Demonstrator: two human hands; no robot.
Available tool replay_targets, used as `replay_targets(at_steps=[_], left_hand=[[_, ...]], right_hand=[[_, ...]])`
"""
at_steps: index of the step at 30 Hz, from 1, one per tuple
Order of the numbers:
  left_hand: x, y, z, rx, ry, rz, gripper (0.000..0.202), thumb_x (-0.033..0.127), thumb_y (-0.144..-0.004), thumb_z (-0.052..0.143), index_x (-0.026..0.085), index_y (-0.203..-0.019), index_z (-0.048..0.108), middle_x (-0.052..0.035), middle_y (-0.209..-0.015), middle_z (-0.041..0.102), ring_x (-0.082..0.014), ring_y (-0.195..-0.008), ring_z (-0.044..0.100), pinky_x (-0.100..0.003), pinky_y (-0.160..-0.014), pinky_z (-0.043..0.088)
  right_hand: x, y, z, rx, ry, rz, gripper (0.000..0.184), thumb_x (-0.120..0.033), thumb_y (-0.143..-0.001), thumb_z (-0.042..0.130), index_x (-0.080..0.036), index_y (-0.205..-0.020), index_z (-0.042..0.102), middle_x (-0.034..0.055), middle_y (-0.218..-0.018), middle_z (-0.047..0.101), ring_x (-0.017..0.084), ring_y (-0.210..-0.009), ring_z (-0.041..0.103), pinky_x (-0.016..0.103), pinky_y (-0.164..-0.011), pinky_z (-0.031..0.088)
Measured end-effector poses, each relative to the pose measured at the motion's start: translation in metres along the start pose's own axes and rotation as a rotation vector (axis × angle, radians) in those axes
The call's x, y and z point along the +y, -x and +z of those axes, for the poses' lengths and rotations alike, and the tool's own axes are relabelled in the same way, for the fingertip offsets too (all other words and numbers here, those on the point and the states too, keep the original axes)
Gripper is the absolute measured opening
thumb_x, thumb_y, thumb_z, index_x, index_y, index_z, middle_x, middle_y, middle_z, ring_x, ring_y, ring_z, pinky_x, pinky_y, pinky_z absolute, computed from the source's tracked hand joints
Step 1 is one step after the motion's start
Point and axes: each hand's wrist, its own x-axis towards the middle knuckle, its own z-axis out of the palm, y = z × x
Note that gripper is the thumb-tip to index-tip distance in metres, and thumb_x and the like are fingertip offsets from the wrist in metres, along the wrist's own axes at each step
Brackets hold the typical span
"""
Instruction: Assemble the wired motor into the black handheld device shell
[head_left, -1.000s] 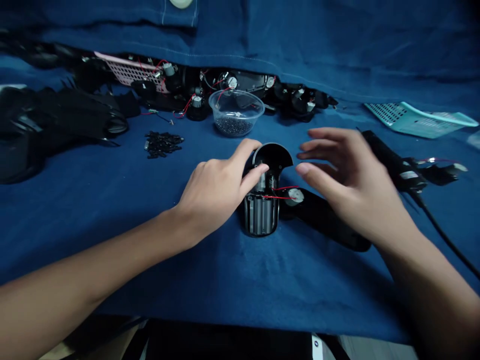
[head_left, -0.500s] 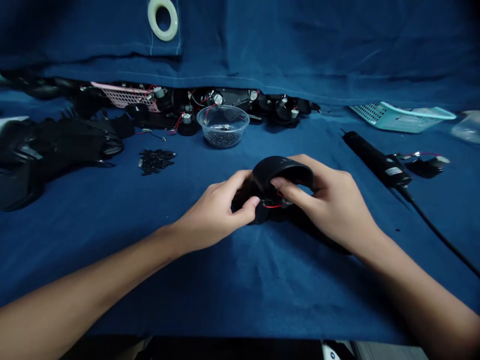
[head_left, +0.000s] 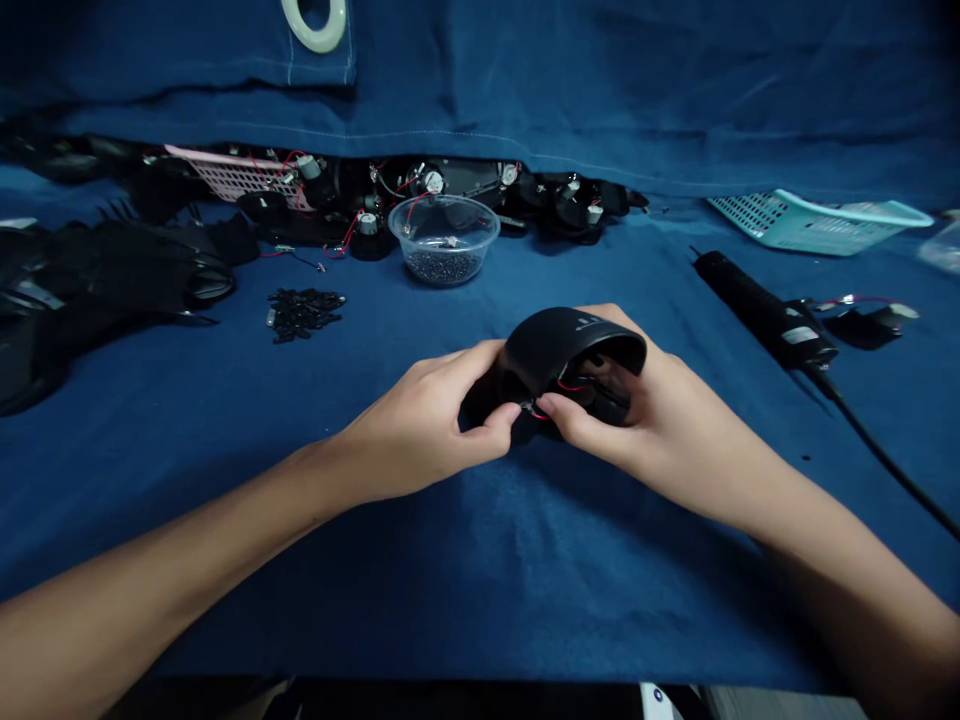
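Item: black plastic housing (head_left: 574, 340), in front of clear bowl (head_left: 442, 240) of black pellets (head_left: 442, 266). Left hand (head_left: 427, 420), right hand (head_left: 667, 430) both gripping it. I judge it light, stiff; thin red wires (head_left: 571, 385) fragile. Take hold by shell.

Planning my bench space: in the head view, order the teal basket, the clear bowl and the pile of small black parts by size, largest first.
Largest to smallest: teal perforated basket, clear plastic bowl, pile of small black parts.
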Motion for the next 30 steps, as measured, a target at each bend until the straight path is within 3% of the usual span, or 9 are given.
replay_targets(at_steps=[7, 16, 30], left_hand=[[0.001, 0.001, 0.006, -0.001, 0.098, -0.073, 0.039, 0.027, -0.091, 0.051, 0.028, -0.13, 0.054, 0.001, -0.105, 0.07, -0.0136, -0.088, 0.066, -0.026, -0.083, 0.053], [0.009, 0.005, 0.004, 0.026, 0.004, -0.109, 0.018, 0.029, -0.089, 0.052, 0.022, -0.104, 0.059, 0.002, -0.087, 0.069, -0.0121, -0.074, 0.065, -0.023, -0.069, 0.051], [0.016, 0.009, 0.009, 0.089, 0.024, -0.125, 0.015, 0.023, -0.09, 0.049, 0.024, -0.103, 0.056, 0.0048, -0.089, 0.068, -0.0115, -0.08, 0.066, -0.024, -0.072, 0.047]], right_hand=[[-0.004, -0.002, 0.0, 0.018, -0.007, 0.046, 0.036, -0.018, -0.083, 0.067, -0.024, -0.115, 0.05, 0.0041, -0.103, 0.07, 0.02, -0.087, 0.072, 0.026, -0.065, 0.058], [-0.004, 0.001, 0.003, 0.054, 0.125, 0.002, 0.038, -0.024, -0.084, 0.068, -0.023, -0.118, 0.05, 0.0068, -0.107, 0.068, 0.02, -0.079, 0.071, 0.026, -0.06, 0.056], [-0.014, 0.0, 0.012, 0.129, 0.162, 0.048, 0.038, -0.02, -0.08, 0.07, -0.022, -0.112, 0.048, 0.0045, -0.093, 0.068, 0.018, -0.069, 0.069, 0.024, -0.051, 0.051]])
